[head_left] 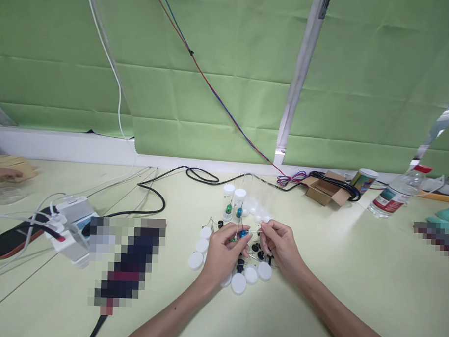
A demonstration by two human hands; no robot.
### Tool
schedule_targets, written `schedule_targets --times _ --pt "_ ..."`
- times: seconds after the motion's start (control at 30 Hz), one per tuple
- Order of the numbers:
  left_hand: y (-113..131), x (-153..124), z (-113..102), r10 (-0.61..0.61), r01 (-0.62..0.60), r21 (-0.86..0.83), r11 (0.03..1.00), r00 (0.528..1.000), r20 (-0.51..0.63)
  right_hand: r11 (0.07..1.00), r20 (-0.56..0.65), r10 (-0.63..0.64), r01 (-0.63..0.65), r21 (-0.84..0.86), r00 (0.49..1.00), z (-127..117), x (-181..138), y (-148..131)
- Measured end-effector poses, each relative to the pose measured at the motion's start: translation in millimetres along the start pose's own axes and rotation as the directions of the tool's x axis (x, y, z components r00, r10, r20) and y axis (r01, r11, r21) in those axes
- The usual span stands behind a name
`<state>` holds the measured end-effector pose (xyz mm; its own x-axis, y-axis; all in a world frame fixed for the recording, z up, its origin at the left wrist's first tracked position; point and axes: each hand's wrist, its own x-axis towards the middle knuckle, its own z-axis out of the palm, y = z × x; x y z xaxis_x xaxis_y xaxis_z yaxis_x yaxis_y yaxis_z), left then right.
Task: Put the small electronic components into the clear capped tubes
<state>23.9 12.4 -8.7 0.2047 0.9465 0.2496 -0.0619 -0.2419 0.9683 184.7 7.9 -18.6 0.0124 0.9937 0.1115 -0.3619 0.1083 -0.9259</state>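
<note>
My left hand (223,252) is closed, pinching a small blue bead-like spool (243,233) at its fingertips. My right hand (279,244) is closed too, pinching a thin wire or needle (254,232) that points at the blue piece. Both hands hover over a cluster of white round caps (238,283) and small black pieces (257,248) on the pale table. Just behind stand two clear vials with white lids, one holding a green spool (228,208), the other a teal one (239,212).
A black cable (153,185) loops across the table behind. A white power strip (69,227) lies at left, with another person's hand (1,174) at the far left edge. An open cardboard box (325,189), a can (363,180) and a water bottle (396,194) sit at the right rear.
</note>
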Motion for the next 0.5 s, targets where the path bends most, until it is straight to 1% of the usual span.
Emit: schedule_targets --times 0.23,0.5 --pt "-0.4 -2.0 0.4 0.045 -0.045 0.017 0.999 0.999 0.026 0.999 -0.002 0.034 -0.034 0.040 0.999 -0.1 -1.3 -0.3" --pt "-0.4 -2.0 0.1 0.109 -0.112 0.057 0.992 0.993 0.053 0.996 -0.011 0.078 -0.078 0.035 0.997 0.3 -0.9 -2.0"
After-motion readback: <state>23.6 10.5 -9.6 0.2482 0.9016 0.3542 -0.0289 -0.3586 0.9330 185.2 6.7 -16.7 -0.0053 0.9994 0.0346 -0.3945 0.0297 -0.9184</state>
